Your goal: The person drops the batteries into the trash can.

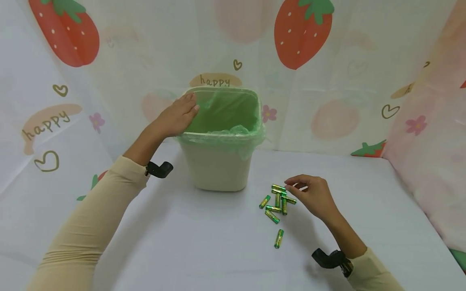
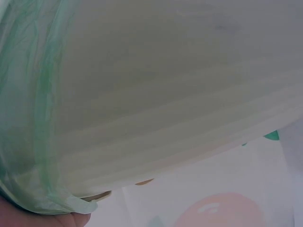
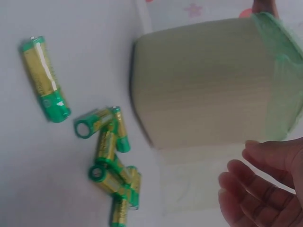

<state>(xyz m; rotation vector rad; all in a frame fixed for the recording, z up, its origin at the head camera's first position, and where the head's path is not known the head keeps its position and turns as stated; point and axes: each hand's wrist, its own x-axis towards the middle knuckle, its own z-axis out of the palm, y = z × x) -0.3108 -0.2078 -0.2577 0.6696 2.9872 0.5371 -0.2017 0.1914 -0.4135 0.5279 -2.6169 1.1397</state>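
Note:
A pale trash can (image 1: 218, 165) with a green plastic liner (image 1: 229, 113) over its rim stands upright. My left hand (image 1: 178, 115) holds the can's left rim through the liner. In the left wrist view, skin (image 2: 42, 217) shows beside the folded liner edge; most of that hand is hidden. Several green-and-gold batteries (image 1: 277, 200) lie in a loose pile right of the can. Over the pile's right side hovers my right hand (image 1: 314, 196), its fingers loosely bent. The right wrist view shows a gap between thumb and fingers (image 3: 265, 189), with nothing held.
One battery (image 1: 278, 238) lies apart, closer to me than the pile. A white cloth (image 1: 204, 242) covers the table. Behind the can hangs a curtain (image 1: 309, 85) printed with strawberries, and it continues along both sides.

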